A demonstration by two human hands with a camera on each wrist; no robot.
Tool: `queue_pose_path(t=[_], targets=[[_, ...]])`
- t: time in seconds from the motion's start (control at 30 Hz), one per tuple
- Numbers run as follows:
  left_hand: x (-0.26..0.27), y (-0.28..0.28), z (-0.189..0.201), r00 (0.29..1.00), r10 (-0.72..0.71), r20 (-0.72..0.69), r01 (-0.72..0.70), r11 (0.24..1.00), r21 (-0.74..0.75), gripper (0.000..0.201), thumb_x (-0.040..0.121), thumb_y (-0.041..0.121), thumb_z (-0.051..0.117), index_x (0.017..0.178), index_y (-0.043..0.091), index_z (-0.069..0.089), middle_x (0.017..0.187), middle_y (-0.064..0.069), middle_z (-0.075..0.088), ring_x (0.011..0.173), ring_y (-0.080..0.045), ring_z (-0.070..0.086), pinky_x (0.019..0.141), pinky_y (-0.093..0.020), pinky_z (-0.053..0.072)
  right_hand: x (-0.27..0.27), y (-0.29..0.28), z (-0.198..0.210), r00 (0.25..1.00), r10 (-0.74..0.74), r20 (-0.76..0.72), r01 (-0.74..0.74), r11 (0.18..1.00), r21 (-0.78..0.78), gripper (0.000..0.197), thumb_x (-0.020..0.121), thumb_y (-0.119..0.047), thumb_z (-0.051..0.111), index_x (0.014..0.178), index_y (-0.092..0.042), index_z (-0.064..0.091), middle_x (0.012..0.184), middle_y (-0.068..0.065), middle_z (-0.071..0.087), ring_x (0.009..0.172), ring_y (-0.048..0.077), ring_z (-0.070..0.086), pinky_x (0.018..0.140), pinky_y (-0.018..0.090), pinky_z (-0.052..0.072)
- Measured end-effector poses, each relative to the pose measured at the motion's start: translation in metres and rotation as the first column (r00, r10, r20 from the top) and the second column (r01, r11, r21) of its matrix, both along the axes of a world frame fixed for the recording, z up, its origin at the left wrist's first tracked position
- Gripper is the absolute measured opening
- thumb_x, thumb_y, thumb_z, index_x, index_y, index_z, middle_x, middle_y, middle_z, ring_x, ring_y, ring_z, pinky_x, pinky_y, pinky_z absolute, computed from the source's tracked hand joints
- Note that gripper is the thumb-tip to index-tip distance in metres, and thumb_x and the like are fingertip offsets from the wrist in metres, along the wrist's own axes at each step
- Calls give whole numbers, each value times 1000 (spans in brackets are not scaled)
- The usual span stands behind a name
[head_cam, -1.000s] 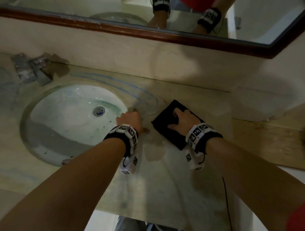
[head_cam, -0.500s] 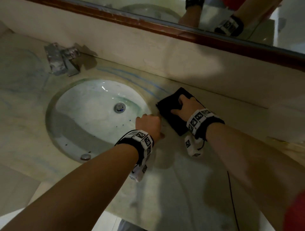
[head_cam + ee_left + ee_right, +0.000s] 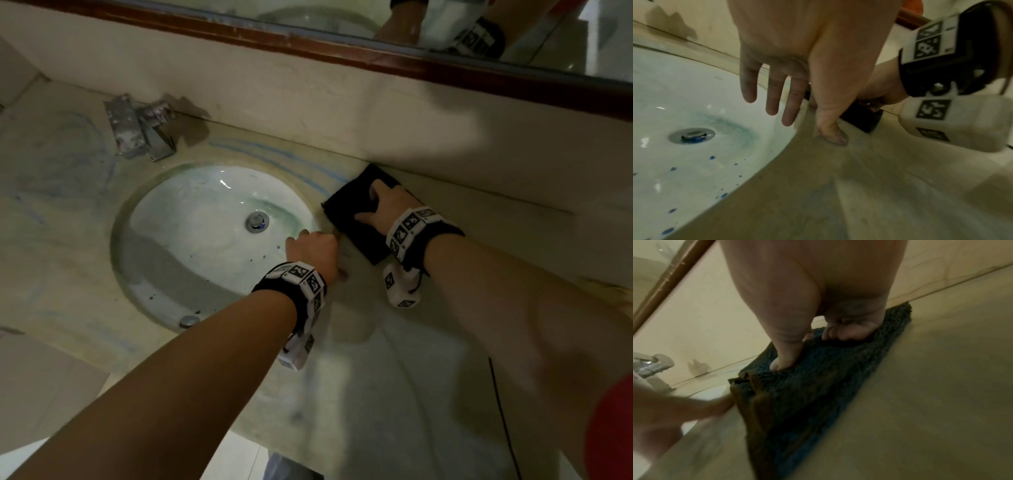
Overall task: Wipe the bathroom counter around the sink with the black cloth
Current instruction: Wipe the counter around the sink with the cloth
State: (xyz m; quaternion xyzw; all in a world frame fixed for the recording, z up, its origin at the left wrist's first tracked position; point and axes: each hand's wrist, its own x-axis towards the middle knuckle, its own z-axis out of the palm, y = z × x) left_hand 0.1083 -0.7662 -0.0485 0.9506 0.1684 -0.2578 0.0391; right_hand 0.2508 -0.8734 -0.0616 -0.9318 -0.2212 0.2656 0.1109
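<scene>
The right hand (image 3: pixel 387 209) presses the cloth (image 3: pixel 356 219) flat on the tabletop (image 3: pixel 394 394), fingers (image 3: pixel 849 331) bent down onto the pile, thumb spread. The cloth lies just right of the sink (image 3: pixel 205 240), its far corner touching the back wall (image 3: pixel 342 113). The left hand (image 3: pixel 313 251) rests at the sink's right rim, fingers (image 3: pixel 772 91) released over the basin, thumb on the tabletop beside the cloth's near edge. The tap (image 3: pixel 140 128) stands behind the sink, well apart. Bare tabletop runs right and toward the front edge.
</scene>
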Motion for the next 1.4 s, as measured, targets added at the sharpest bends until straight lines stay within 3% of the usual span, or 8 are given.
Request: queue_pose_path(t=[0.17,0.57,0.77,0.9,1.03,1.13,1.33,1.4], targets=[[0,-2,2,1000,27,1,-27,1000,-12,58,71,57,75,111,18,57,114,-7,62,112,-30,54,91,-43,42,-21,-32,1,1000,-4,-11,4,1000,-21,45,84,-54,65,109,-23,42,116,12,49,85,28,52,70,34,42],[-20,-7,3,997,77,-10,-78,992,-104,79,80,55,64,144,30,25,126,-12,56,118,-38,49,94,-51,44,-74,-87,14,999,-33,-16,33,999,15,51,88,-43,64,127,-15,46,121,14,50,94,30,57,76,34,48],[-58,14,15,992,128,-16,-128,991,-40,47,89,41,54,131,22,51,131,-6,56,121,-30,50,99,-47,39,-98,-21,55,999,-23,-23,28,968,249,36,93,-24,57,126,-12,52,115,10,59,104,27,58,81,32,47],[-88,44,27,976,208,-70,-209,978,-5,26,87,34,53,108,20,59,116,-6,63,106,-30,58,90,-43,43,-134,41,73,979,78,-186,9,904,428,55,92,-24,57,143,-14,40,122,10,62,112,26,59,93,36,49],[-113,65,31,964,249,-93,-249,968,9,19,86,31,52,99,19,58,106,-7,65,94,-30,62,87,-41,51,-154,58,71,971,154,-182,-76,924,374,62,91,-20,57,147,-12,33,142,14,47,126,31,49,102,35,42],[-117,66,28,965,250,-81,-254,966,-41,27,85,33,52,106,18,61,108,-7,65,93,-30,62,85,-41,53,-150,41,65,972,151,-180,-87,942,323,49,88,-21,58,134,-13,47,129,12,54,116,30,56,96,39,48],[-97,33,15,982,188,-3,-186,965,-184,55,90,40,53,142,24,43,142,-4,50,126,-29,50,104,-43,42,-113,-29,53,985,103,140,-90,991,-99,46,93,-38,52,137,-28,45,137,11,44,123,38,43,98,49,43],[-89,20,10,987,162,20,-154,964,-217,63,91,39,54,149,28,31,144,-6,47,128,-31,48,104,-46,42,-103,-49,43,993,96,74,-78,972,-222,57,90,-45,57,142,-35,37,146,14,33,128,44,36,101,54,39]])
